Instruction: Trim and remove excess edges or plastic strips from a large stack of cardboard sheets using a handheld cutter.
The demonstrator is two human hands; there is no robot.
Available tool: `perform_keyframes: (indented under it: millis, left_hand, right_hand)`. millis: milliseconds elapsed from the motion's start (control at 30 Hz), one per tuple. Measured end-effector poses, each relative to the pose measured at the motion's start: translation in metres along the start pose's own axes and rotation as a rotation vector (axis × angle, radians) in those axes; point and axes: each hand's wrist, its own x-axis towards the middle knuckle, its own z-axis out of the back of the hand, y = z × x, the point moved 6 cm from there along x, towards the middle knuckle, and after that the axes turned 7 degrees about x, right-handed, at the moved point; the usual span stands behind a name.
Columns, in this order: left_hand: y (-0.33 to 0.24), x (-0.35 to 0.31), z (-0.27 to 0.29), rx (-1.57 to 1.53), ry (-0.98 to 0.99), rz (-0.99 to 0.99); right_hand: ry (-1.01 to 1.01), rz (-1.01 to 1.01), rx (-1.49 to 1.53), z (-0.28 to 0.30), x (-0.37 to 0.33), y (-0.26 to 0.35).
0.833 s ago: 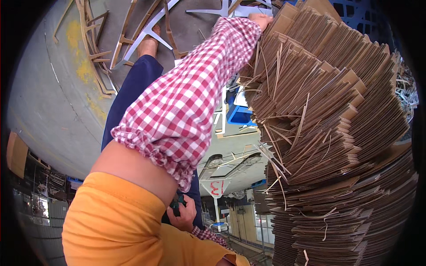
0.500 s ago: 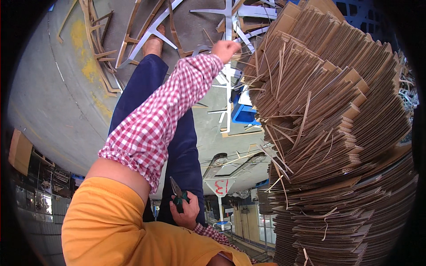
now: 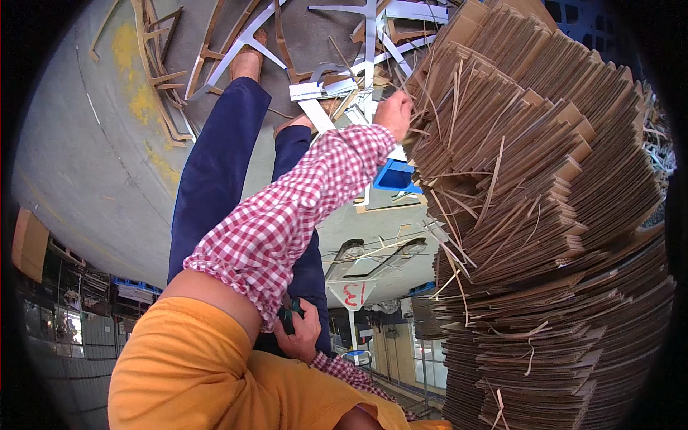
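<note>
My left hand (image 3: pixel 395 115), at the end of a red-and-white checked sleeve, is at the left edge of a tall stack of brown cardboard sheets (image 3: pixel 516 136). Its fingers are curled closed beside thin cardboard strips (image 3: pixel 423 129); what they hold, if anything, I cannot make out. Low in the middle, close to my body, my right hand (image 3: pixel 301 331) is wrapped round pliers with dark green handles (image 3: pixel 289 314). The left sleeve covers the pliers' jaws.
Cut cardboard offcuts (image 3: pixel 154 64) and white-faced branching scraps (image 3: pixel 369 43) litter the floor around my feet. A blue plastic bin (image 3: pixel 395 176) stands beside the stack. Farther below is a white stand with a red-marked panel (image 3: pixel 352 294).
My left hand has moved right and down to the stack's edge. A white-faced scrap and my second foot now show beneath that arm. The pliers' jaws have become hidden by the sleeve.
</note>
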Motion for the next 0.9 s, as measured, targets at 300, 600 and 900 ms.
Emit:
perform_keyframes:
  millis: [300, 600, 900]
  left_hand:
    - [-0.054, -0.016, 0.014, 0.089, 0.243, -0.283]
    - [-0.057, -0.013, 0.005, -0.005, 0.132, -0.201]
    - [0.029, -0.004, 0.023, 0.260, 0.234, 0.049]
  right_hand:
    - [-0.013, -0.004, -0.026, -0.002, -0.001, -0.003]
    - [-0.024, 0.000, -0.031, -0.002, 0.001, 0.003]
    - [-0.006, -0.014, -0.038, -0.006, 0.005, 0.008]
